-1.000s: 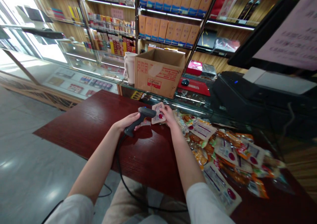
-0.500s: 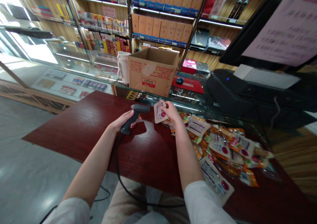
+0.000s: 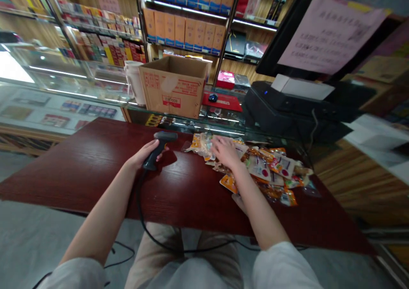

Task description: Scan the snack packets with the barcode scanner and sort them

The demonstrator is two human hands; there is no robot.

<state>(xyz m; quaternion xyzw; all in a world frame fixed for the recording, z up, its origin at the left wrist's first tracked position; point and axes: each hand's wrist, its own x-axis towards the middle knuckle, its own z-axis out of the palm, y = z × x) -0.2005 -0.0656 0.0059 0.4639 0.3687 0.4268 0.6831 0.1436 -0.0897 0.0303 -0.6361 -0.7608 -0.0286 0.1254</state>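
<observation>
My left hand is wrapped round the grip of a black handheld barcode scanner, held over the table with its head pointing right. Its cable runs down from the handle across my lap. My right hand is at the left end of a heap of snack packets. Its fingers are curled on a clear and orange snack packet at the heap's edge; the fingertips are partly blurred. Other packets in the heap have pale backs with purple print. My right forearm hides some of them.
The dark red wooden table spans the front. Behind it stand an open cardboard box, a white jug and a computer mouse on a red box. A monitor with a paper notice and black machine are at right.
The pale-backed packet my right hand held up is no longer raised in it; that hand is now down on the heap. My left hand still holds the scanner. The view has shifted right.
</observation>
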